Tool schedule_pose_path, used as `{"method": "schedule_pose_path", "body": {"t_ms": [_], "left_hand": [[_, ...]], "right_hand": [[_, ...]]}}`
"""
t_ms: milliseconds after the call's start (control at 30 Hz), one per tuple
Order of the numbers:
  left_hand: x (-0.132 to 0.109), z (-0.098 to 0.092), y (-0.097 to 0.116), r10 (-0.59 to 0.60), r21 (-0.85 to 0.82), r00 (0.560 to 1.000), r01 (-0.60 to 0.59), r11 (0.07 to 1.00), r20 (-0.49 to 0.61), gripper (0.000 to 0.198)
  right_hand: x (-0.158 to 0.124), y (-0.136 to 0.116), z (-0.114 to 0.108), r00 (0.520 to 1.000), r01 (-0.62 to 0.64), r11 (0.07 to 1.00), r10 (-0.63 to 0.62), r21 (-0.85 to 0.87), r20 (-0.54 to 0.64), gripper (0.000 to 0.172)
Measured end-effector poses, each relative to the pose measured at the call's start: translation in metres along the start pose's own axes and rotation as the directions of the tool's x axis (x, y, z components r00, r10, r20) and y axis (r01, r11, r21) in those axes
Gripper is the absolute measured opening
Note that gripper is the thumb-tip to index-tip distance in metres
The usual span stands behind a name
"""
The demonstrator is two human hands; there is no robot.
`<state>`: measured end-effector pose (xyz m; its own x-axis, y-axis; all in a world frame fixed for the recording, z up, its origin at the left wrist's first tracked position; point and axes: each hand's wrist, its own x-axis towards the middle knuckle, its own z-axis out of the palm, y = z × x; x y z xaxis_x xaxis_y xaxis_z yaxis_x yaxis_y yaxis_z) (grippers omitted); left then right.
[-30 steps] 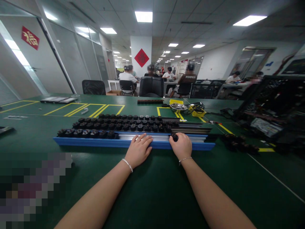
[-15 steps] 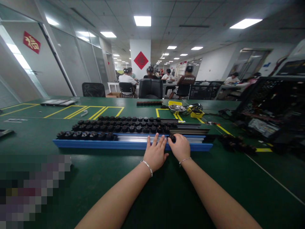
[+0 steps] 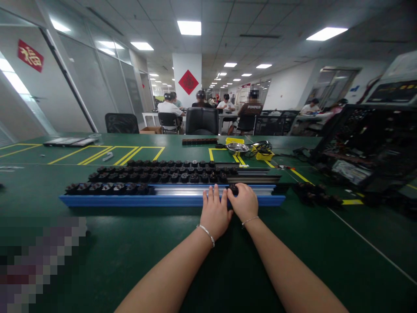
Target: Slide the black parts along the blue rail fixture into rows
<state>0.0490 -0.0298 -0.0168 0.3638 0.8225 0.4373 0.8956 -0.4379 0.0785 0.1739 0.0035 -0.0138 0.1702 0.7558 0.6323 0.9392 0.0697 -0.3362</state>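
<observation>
A long blue rail with a silver channel lies across the green table. A row of small black parts fills its left end. My left hand rests flat on the rail, fingers stretched out onto the silver channel. Right beside it, my right hand curls its fingers round one black part sitting in the channel. The two hands touch side by side. Behind the blue rail, two more dark rails carry rows of black parts.
A heap of loose black parts lies to the right of the rail. Farther back are a metal bowl, yellow bins and cables. A dark machine stands at the right. Several people sit at tables behind a black chair.
My left hand has slid to the right along the rail until it lies against my right hand. My right hand has stayed on the black part.
</observation>
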Motion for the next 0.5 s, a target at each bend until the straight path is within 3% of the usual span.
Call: {"method": "schedule_pose_path", "body": {"t_ms": [300, 500], "left_hand": [[-0.001, 0.004, -0.004, 0.146, -0.033, 0.989, -0.146, 0.989, 0.002, 0.060], [0.003, 0.008, 0.004, 0.148, -0.063, 0.989, -0.147, 0.987, 0.011, 0.059]], "right_hand": [[0.003, 0.014, -0.007, 0.999, -0.044, 0.998, 0.043, -0.035, -0.028, 0.025], [0.005, 0.021, -0.010, 0.996, -0.076, 0.996, 0.074, -0.044, -0.044, 0.024]]}}
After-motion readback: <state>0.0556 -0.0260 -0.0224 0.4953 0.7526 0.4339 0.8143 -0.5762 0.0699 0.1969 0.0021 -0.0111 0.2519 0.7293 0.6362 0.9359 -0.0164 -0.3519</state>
